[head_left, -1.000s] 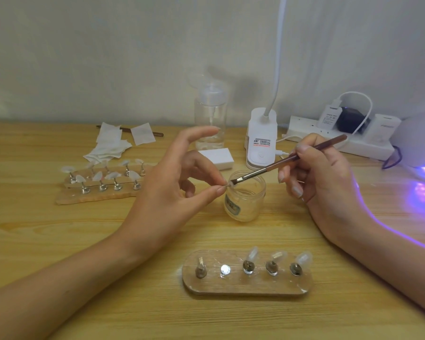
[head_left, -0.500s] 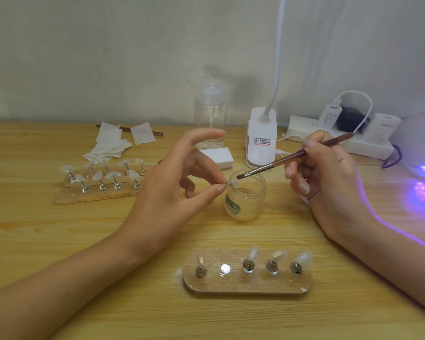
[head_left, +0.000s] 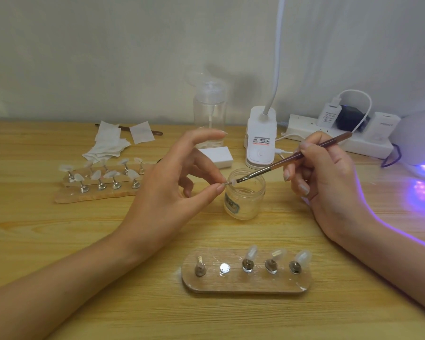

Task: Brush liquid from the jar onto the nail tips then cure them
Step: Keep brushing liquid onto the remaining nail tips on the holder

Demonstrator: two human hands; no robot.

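Note:
My left hand [head_left: 172, 182] pinches a small holder with a clear nail tip [head_left: 232, 182] between thumb and a finger, just over the rim of the open glass jar [head_left: 244, 201]. My right hand [head_left: 324, 177] grips a brown brush [head_left: 290, 159]; its bristles touch the nail tip. Near the front lies a wooden stand [head_left: 247, 282] carrying three nail tips on its right pegs, one bare peg and one empty metal disc. The UV lamp [head_left: 422, 143] glows purple at the right edge.
A second wooden stand [head_left: 96, 192] with several nail tips lies at the left, with white wipes [head_left: 108, 146] and another brush behind it. A clear pump bottle [head_left: 209, 114], a white block [head_left: 217, 155], a desk lamp base [head_left: 260, 138] and a power strip [head_left: 341, 133] line the back.
The brush drew back to the right from the nail tip half a second ago and has now come back to touch it. My left hand has stayed in place.

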